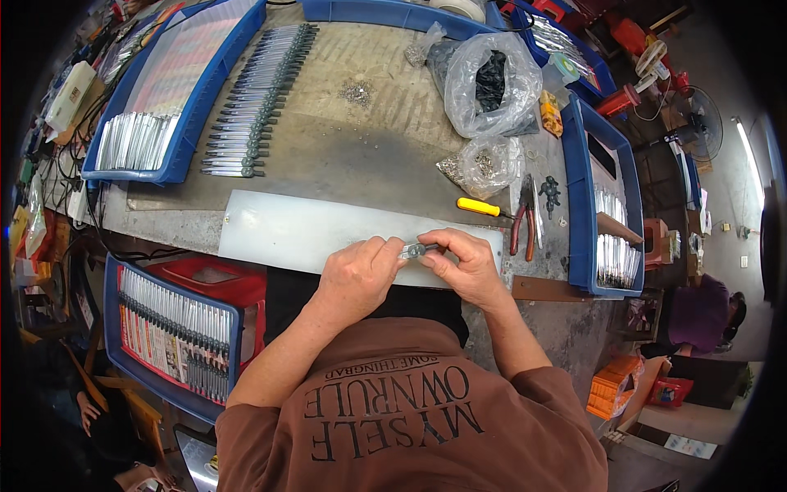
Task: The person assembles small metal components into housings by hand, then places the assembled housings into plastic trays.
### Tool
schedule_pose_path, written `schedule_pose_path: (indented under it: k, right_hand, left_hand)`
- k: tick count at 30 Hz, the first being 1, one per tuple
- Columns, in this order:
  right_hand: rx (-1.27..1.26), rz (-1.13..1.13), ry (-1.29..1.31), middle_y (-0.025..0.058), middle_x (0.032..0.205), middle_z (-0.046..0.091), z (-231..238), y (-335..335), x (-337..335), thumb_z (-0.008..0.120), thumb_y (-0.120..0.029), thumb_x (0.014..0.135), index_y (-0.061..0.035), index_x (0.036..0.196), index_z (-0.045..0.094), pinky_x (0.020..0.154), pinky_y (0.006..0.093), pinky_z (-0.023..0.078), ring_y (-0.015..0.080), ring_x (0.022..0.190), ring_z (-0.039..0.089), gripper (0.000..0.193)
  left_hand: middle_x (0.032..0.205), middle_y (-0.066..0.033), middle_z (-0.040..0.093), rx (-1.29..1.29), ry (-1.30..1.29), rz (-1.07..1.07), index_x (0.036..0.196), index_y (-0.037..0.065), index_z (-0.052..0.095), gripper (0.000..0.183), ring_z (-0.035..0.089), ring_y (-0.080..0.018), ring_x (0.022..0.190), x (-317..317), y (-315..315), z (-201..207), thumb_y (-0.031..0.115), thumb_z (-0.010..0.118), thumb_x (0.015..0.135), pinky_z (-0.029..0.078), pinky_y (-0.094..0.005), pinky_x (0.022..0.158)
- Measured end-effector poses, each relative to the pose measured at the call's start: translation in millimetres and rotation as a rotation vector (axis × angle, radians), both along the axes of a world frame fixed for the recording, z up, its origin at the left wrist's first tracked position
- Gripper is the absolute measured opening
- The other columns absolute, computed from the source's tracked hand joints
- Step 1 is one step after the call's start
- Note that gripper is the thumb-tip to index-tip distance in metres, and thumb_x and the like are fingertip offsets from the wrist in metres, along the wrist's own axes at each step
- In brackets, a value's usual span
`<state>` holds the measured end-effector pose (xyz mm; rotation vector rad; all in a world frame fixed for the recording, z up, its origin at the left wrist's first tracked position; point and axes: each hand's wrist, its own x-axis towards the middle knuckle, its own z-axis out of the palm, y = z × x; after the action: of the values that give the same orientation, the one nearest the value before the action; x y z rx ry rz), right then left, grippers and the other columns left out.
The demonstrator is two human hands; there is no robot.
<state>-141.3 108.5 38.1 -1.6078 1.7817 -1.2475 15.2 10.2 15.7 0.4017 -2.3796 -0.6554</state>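
Note:
Above the white board [287,234], my left hand [358,277] and my right hand [466,266] meet. Both pinch a small silver metal part [411,251] with a dark grey piece at its right end. Left thumb and forefinger close on one side of it, right thumb and forefinger on the other. Most of the part is hidden by my fingers, so its full length cannot be told. A yellow-handled screwdriver [478,207] lies just beyond my right hand. Red-handled pliers [523,220] rest to its right.
A row of slim silver rods with dark grey ends [258,98] lies on the table. Blue trays [176,160] of silver parts stand left, right [578,205] and lower left [115,348]. Clear bags [492,90] and loose small metal bits [357,93] lie farther back.

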Motion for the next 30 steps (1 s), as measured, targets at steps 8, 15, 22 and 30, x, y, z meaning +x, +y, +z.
schedule_pose_path:
  k: [8,15,22,30]
  right_hand:
    - [-0.062,0.163,0.221,0.0095,0.071,0.06,-4.0,-3.7,-9.6,0.066,-0.006,0.07,-0.0002,0.089,0.062,0.058,0.0299,0.046,0.0235,0.064,0.059,0.02]
    - [-0.077,0.238,0.236,0.0092,0.071,0.06,-4.9,-4.4,-11.7,0.067,-0.008,0.069,-0.0023,0.087,0.061,0.06,0.0324,0.047,0.025,0.064,0.059,0.02]
    - [-0.055,0.287,0.2,0.0087,0.068,0.06,-1.5,-6.2,-15.7,0.067,-0.01,0.07,-0.0026,0.085,0.062,0.058,0.0324,0.047,0.0241,0.062,0.058,0.017]
    - [-0.075,0.304,0.187,0.0086,0.067,0.059,0.8,-8.7,-23.3,0.067,-0.012,0.071,-0.0031,0.085,0.063,0.055,0.0321,0.045,0.0236,0.059,0.057,0.017]
  left_hand:
    - [0.065,-0.0066,0.048,-0.004,-0.032,-0.023,0.089,0.005,0.053,0.015,0.053,-0.0215,0.054,2.2,2.8,-2.5,0.011,0.059,0.077,0.043,-0.031,0.046]
    - [0.063,-0.006,0.045,-0.062,-0.033,-0.032,0.089,0.003,0.052,0.016,0.051,-0.0203,0.051,2.2,6.3,-1.5,0.011,0.059,0.077,0.042,-0.0304,0.044]
    - [0.062,-0.0054,0.043,-0.102,-0.061,-0.033,0.089,0.004,0.052,0.017,0.05,-0.0191,0.05,1.8,7.9,0.7,0.01,0.06,0.076,0.041,-0.0299,0.044]
    - [0.066,-0.0039,0.044,-0.149,-0.051,-0.048,0.093,0.003,0.052,0.022,0.051,-0.0149,0.054,-0.2,4.4,1.2,0.016,0.059,0.077,0.043,-0.0274,0.045]
